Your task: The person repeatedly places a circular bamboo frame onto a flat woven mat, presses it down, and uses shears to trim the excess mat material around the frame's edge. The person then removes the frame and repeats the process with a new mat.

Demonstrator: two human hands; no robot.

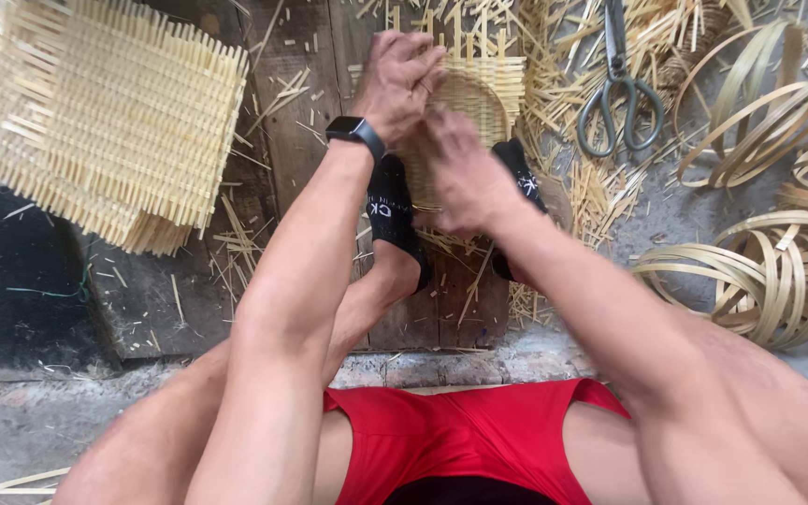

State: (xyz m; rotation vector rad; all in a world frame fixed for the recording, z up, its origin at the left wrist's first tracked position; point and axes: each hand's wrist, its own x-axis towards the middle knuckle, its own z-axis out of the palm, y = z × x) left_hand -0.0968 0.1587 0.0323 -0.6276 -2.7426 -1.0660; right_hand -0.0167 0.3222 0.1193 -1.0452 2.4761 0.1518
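The woven bamboo mat (pixel 479 93) lies on the wooden board (pixel 301 140), pinned under both socked feet, just beyond the hands. The left hand (pixel 399 79) has its fingers curled onto the mat's near-left edge; the right hand (pixel 465 178) (blurred) sits nearer, its grip unclear.

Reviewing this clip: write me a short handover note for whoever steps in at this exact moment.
Left hand, smartwatch on its wrist, grips the far edge of the woven bamboo mat. Right hand works on its near side; motion blur hides the fingers.
Both feet in black socks pin the mat on the wooden board.
Done: stack of finished mats at left.
Left: this mat's edges still show loose strip ends. Scissors and bamboo hoops lie at right.
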